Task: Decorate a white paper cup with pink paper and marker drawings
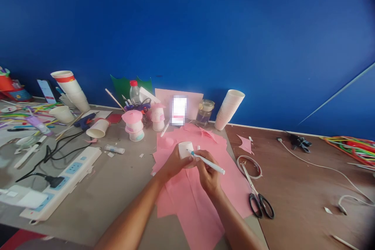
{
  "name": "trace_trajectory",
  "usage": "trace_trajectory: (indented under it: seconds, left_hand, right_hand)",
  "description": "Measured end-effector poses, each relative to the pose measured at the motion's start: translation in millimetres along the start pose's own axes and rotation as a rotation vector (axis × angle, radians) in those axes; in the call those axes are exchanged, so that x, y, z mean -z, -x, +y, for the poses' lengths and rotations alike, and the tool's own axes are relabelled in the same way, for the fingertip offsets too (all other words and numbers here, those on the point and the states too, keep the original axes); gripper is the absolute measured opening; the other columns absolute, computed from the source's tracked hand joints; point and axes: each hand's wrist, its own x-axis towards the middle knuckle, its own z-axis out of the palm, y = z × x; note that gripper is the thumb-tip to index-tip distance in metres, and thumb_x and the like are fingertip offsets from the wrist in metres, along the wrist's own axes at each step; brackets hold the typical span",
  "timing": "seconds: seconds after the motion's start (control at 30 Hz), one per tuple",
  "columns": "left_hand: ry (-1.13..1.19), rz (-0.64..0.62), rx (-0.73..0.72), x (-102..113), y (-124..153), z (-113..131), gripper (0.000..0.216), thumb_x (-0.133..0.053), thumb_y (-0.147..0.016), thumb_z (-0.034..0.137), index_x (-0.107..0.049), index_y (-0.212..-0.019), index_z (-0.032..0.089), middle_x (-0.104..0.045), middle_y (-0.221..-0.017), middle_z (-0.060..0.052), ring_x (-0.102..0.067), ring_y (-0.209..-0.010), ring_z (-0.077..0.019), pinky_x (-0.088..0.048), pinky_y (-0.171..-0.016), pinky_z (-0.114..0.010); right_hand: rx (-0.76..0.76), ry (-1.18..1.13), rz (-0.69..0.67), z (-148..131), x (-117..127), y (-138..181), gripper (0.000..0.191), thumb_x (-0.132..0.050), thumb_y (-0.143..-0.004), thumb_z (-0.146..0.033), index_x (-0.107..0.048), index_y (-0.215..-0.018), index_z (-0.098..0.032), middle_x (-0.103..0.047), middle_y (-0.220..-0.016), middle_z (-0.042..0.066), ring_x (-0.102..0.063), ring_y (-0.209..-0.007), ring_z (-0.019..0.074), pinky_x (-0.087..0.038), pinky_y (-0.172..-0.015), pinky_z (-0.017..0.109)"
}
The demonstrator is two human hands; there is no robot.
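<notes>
My left hand (173, 163) is closed around a small white paper cup (184, 149), tilted over the pink paper sheets (191, 203). In my right hand (209, 176) is a white marker pen (213, 165) with a blue tip end. The pen's tip is at the cup's side; whether it touches I cannot tell. Just behind the hands lies a small round pink piece (167, 141) on the sheets. Two cup figures with pink tops, a nearer one (134, 125) and a farther one (158, 116), stand to the left.
Black-handled scissors (256, 195) and a tape roll (259, 174) lie to the right. A leaning cup stack (230, 109), a glass jar (205, 113) and a blurred phone screen (179, 110) stand by the blue wall. At left are a power strip (70, 172) and a glue gun (84, 121).
</notes>
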Motion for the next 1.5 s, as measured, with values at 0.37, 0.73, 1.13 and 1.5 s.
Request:
trace_trajectory:
  seconds: [0.37, 0.73, 1.13, 1.5]
  left_hand:
    - [-0.029, 0.011, 0.011, 3, -1, -6, 0.052, -0.077, -0.069, 0.047, -0.055, -0.105, 0.016, -0.058, -0.093, -0.004, -0.054, -0.085, -0.0181, -0.046, -0.073, -0.029]
    - [-0.021, -0.022, 0.010, 0, 1, 4, 0.042, -0.075, -0.072, 0.045, -0.063, -0.099, 0.015, -0.063, -0.092, -0.006, -0.056, -0.085, -0.0191, -0.046, -0.073, -0.029]
    - [-0.032, -0.048, 0.006, -1, 2, 5, 0.045, -0.073, -0.074, 0.041, -0.059, -0.108, 0.015, -0.064, -0.100, -0.008, -0.057, -0.091, -0.0211, -0.046, -0.074, -0.029]
    - [-0.040, -0.014, 0.031, 1, 1, 0, 0.048, -0.075, -0.071, 0.045, -0.056, -0.105, 0.016, -0.057, -0.092, -0.003, -0.052, -0.085, -0.0178, -0.045, -0.071, -0.028]
  right_hand:
    - [-0.208, -0.156, 0.136, 3, -1, -2, 0.015, -0.056, -0.084, -0.031, -0.065, -0.084, -0.020, -0.063, -0.074, 0.002, -0.054, -0.063, 0.0151, -0.045, -0.058, 0.028]
    - [-0.321, -0.247, 0.179, 1, -1, -7, 0.017, -0.057, -0.082, -0.035, -0.063, -0.082, -0.020, -0.060, -0.069, 0.000, -0.056, -0.063, 0.0149, -0.047, -0.058, 0.029]
    - [-0.316, -0.307, 0.177, 5, -1, -5, 0.016, -0.058, -0.085, -0.036, -0.064, -0.088, -0.021, -0.058, -0.071, -0.001, -0.056, -0.067, 0.0148, -0.048, -0.068, 0.033]
    - [-0.199, -0.222, 0.145, 6, -1, 0, 0.015, -0.057, -0.086, -0.033, -0.065, -0.088, -0.021, -0.061, -0.076, 0.001, -0.054, -0.066, 0.0154, -0.045, -0.062, 0.029]
